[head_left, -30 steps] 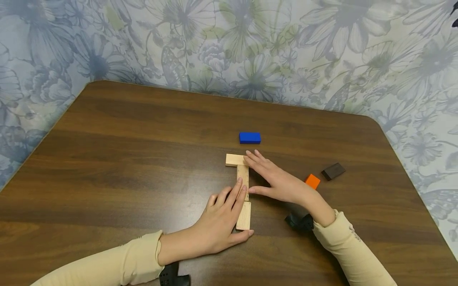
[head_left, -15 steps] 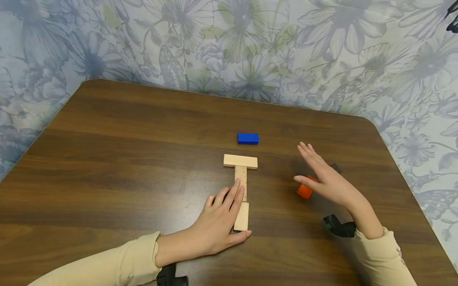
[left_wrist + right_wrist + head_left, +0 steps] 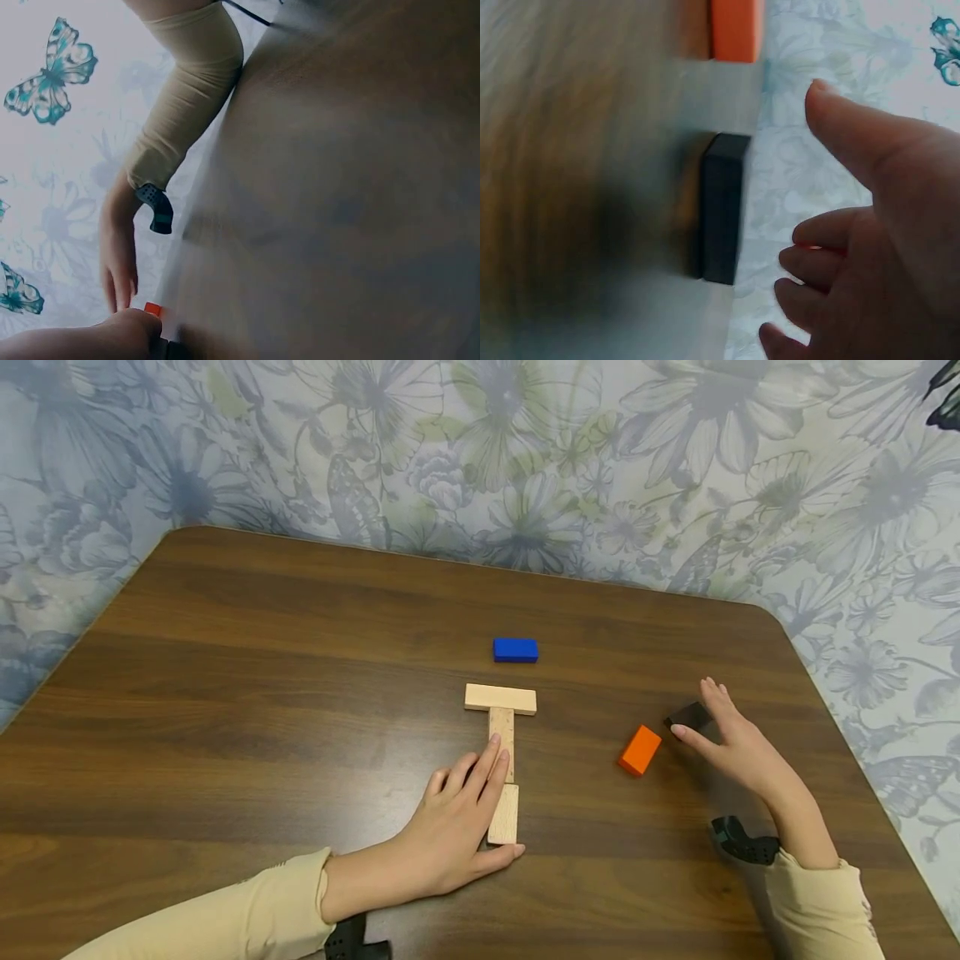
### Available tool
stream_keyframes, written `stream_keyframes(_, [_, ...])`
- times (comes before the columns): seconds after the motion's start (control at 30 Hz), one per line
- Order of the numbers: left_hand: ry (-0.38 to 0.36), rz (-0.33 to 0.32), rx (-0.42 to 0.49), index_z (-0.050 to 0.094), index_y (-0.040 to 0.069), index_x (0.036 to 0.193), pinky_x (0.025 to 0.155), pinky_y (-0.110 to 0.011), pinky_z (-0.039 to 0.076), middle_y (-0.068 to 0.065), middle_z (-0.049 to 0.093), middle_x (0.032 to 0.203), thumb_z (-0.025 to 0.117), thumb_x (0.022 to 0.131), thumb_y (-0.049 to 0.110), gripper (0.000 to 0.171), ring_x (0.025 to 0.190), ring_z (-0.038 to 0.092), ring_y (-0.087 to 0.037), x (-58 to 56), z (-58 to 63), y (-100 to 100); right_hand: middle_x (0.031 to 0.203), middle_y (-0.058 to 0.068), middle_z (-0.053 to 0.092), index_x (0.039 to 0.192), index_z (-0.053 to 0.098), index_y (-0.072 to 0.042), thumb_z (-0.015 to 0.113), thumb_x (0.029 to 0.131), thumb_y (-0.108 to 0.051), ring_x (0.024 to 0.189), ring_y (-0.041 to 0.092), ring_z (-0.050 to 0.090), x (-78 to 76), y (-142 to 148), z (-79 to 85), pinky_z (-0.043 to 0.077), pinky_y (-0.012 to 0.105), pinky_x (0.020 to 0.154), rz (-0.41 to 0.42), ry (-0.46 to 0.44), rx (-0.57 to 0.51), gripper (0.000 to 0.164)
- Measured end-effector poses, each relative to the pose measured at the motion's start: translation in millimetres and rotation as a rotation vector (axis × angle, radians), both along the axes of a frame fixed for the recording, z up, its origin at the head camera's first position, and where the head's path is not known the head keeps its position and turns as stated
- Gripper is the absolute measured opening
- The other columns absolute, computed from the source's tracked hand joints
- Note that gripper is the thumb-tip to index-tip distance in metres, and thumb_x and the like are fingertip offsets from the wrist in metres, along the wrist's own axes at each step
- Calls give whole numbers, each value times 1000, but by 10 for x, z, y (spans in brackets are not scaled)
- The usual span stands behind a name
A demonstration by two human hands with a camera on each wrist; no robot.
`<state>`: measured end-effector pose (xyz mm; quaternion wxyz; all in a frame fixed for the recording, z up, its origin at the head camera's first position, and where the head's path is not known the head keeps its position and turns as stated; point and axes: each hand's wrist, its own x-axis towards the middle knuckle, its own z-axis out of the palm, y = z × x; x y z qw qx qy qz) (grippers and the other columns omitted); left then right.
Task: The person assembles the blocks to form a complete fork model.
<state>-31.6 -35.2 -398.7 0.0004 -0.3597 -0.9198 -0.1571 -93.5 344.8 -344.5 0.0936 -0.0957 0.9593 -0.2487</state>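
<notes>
Three pale wooden blocks form a T with a long stem on the table. The crossbar block [image 3: 500, 699] lies at the far end, and the upper stem block [image 3: 502, 722] and lower stem block [image 3: 506, 817] line up below it. My left hand [image 3: 450, 835] rests on the stem, fingertips on the upper block and thumb at the near end of the lower one. Over at the right, my right hand [image 3: 738, 747] hovers beside a black block [image 3: 724, 210], thumb and fingers spread apart around it. In the right wrist view the fingers stand clear of the black block.
An orange block [image 3: 640, 750] lies left of the black block. Beyond the T sits a blue block [image 3: 515, 650]. The brown wooden table [image 3: 300, 610] meets a flower-patterned wall at its far edge.
My right hand has left the crossbar block and moved right, past the orange block, to the black one. The left hand stays on the stem.
</notes>
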Motion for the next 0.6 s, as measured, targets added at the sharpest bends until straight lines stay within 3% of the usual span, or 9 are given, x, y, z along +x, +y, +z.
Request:
stream_keyframes(0.1, [-11, -2, 7, 12, -2, 148, 89, -43, 29, -17, 1, 154, 47, 87, 63, 96, 128, 24, -32, -15, 1, -4, 150, 28, -6, 146, -2, 7, 52, 96, -38, 136, 41, -7, -21, 34, -52, 4, 59, 103, -27, -44, 24, 86])
stream_keyframes(0.27, [-11, -4, 11, 12, -1, 148, 88, -43, 30, -17, 2, 154, 48, 86, 65, 98, 128, 25, -32, -46, -5, -27, 148, 31, -5, 145, -1, 9, 53, 95, -40, 135, 45, -2, -50, 41, -123, 8, 60, 102, -38, -72, 57, 89])
stream_keyframes(0.6, [-6, -13, 21, 13, -1, 148, 88, -41, 29, -16, 2, 154, 48, 86, 65, 98, 127, 25, -31, -111, -35, -50, 145, 36, 13, 145, 9, 10, 56, 93, -41, 129, 53, 16, -82, 22, -174, 19, 63, 98, -64, -39, 122, 87])
